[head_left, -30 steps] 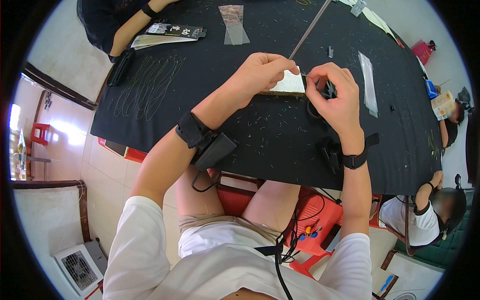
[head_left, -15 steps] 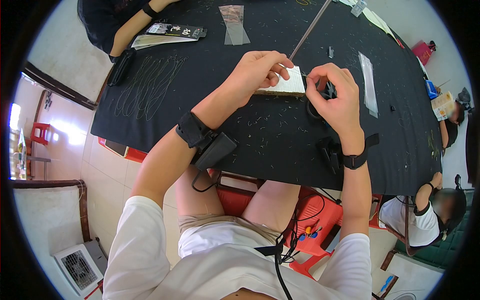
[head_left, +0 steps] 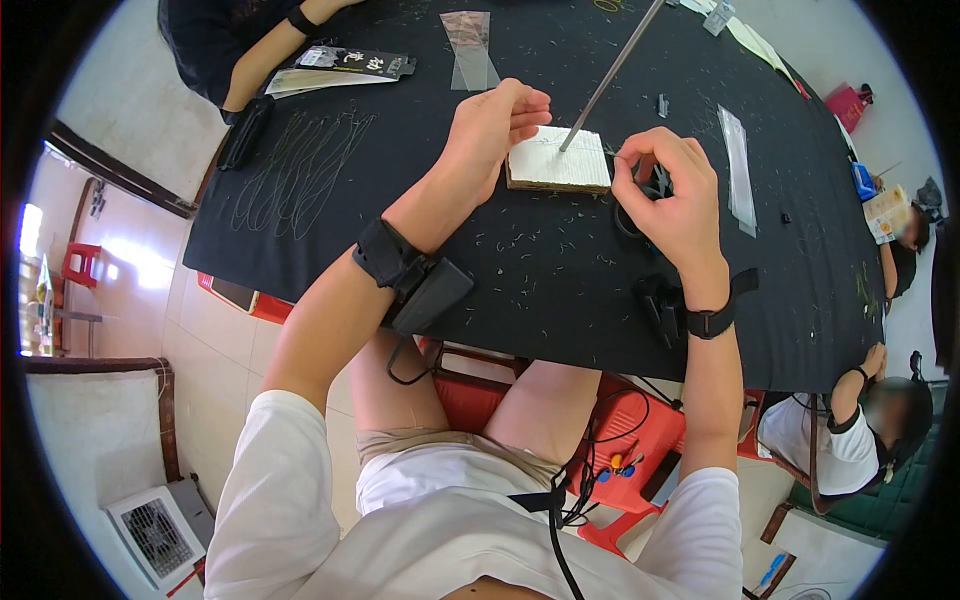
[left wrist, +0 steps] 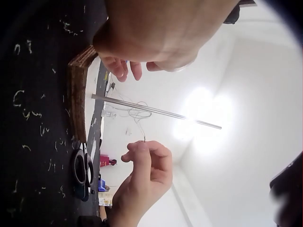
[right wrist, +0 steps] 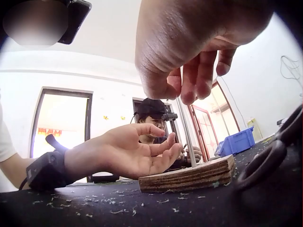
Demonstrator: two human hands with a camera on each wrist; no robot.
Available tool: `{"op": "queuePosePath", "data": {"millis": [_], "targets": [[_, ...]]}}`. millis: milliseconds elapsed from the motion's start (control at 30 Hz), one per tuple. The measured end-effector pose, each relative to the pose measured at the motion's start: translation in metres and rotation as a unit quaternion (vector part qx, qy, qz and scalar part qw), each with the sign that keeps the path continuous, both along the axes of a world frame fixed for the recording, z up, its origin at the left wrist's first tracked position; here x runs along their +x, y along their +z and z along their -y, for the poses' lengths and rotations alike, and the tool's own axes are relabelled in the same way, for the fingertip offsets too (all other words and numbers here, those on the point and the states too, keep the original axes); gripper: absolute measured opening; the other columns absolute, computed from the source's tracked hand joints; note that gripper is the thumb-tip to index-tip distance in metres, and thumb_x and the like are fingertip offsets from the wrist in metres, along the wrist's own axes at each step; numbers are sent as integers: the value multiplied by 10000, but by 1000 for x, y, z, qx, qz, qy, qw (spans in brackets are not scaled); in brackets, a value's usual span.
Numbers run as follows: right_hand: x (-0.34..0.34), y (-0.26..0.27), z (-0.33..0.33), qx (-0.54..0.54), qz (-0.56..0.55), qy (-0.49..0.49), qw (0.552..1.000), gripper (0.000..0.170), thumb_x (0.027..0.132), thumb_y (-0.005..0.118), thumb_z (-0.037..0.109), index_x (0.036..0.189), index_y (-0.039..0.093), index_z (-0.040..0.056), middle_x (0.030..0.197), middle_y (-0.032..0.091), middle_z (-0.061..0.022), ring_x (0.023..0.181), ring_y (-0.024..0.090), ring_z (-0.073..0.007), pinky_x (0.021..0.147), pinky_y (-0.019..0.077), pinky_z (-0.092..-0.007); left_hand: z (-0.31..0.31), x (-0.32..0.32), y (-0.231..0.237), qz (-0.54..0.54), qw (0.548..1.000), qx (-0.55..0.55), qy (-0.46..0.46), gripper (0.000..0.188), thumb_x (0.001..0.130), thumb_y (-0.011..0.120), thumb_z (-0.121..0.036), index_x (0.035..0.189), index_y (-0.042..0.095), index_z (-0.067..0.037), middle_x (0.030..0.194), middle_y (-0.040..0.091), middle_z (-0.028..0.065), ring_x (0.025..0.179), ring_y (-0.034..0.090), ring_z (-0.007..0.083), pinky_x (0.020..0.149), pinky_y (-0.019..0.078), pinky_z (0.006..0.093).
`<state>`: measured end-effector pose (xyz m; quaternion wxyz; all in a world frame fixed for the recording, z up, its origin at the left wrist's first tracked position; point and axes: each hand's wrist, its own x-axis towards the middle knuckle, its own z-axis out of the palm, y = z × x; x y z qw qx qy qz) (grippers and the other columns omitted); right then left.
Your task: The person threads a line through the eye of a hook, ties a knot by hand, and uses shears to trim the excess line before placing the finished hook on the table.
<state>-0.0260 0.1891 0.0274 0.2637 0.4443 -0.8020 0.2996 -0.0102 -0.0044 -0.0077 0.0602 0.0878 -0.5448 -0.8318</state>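
A thin metal rod (head_left: 612, 80) stands on a wooden block (head_left: 585, 170) whose top is white and whose sides look layered. My right hand (head_left: 672, 195), right of the block, pinches a fine cord (left wrist: 140, 126) between thumb and index finger. That cord forms loose loops that overlap the rod in the left wrist view. On the block's left side, my left hand (head_left: 482, 135) has relaxed, slightly bent fingers with nothing between them; in the right wrist view its palm (right wrist: 125, 153) faces up. Black-handled scissors (left wrist: 79, 166) lie beside the block, partly hidden by my right hand in the head view.
Long loops of thin cord (head_left: 300, 180) lie on the black tablecloth (head_left: 420, 300) to the left. Printed packets (head_left: 350, 65), a clear bag (head_left: 470, 50) and a long plastic sleeve (head_left: 737, 165) lie farther out. Small cord clippings are scattered nearby. Other people sit around the table.
My left hand has moved left, away from the rod, and its fingers have loosened. More of the block's top and the rod's foot now show. The right hand keeps its place and pinch.
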Motion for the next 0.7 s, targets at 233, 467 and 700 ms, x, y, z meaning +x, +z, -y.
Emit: {"op": "queuePosePath", "data": {"millis": [233, 467, 700], "targets": [[-1, 0, 0, 0, -4, 3, 1000, 132, 663, 646, 48, 742, 559, 109, 655, 565, 23, 528, 503, -104, 629, 387, -246, 5, -3, -3, -25, 997, 20, 73, 273, 830, 483, -199, 965, 552, 27, 999, 562, 118, 962, 531, 183, 858, 398, 270], [-2, -1, -1, -7, -13, -12, 1000, 128, 661, 646, 52, 737, 559, 110, 653, 566, 24, 530, 499, -103, 617, 379, -249, 7, -4, -2, -27, 992, 32, 118, 263, 832, 486, -191, 969, 553, 23, 1001, 566, 112, 931, 530, 171, 814, 408, 264], [-4, -2, -3, -13, 9, -51, 999, 106, 665, 640, 81, 715, 554, 116, 647, 560, 29, 534, 495, -103, 634, 380, -252, 9, -5, -2, -33, 991, 24, 126, 263, 848, 460, -192, 972, 556, 20, 1001, 571, 102, 918, 531, 158, 793, 406, 255]]}}
